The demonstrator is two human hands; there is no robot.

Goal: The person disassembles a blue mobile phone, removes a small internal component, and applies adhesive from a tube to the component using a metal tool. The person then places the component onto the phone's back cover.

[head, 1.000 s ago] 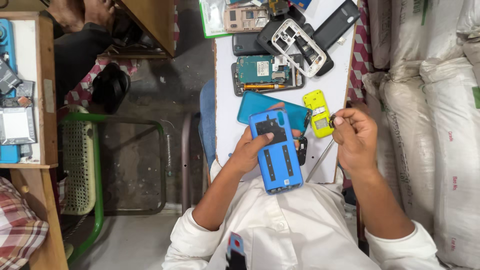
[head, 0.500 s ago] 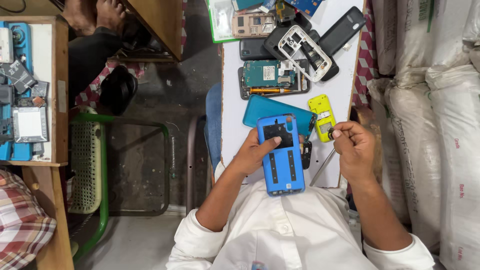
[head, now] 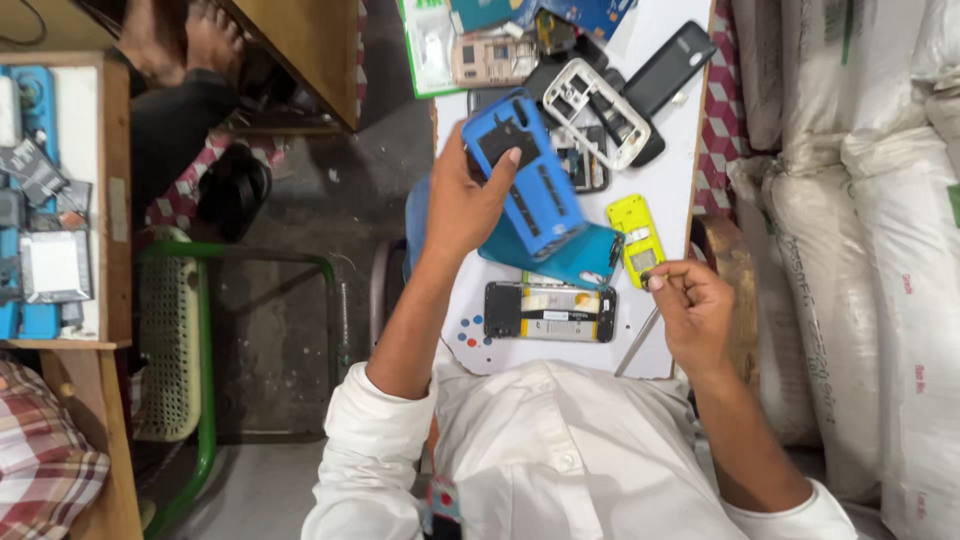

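So the left hand (head: pixel 462 205) is lifting the blue back cover (head: pixel 522 172) off the phone body (head: pixel 548 311), now lying bare on the counter (head: pixel 668 190); right hand (head: pixel 695 310) is pinching a screwdriver (head: pixel 637 342), internals untouched.

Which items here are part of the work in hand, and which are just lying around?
In hand:
left hand lifting blue phone back cover
right hand pinching screwdriver
opened phone body on the table

Lying about:
yellow phone part
white frame
black cover
teal case
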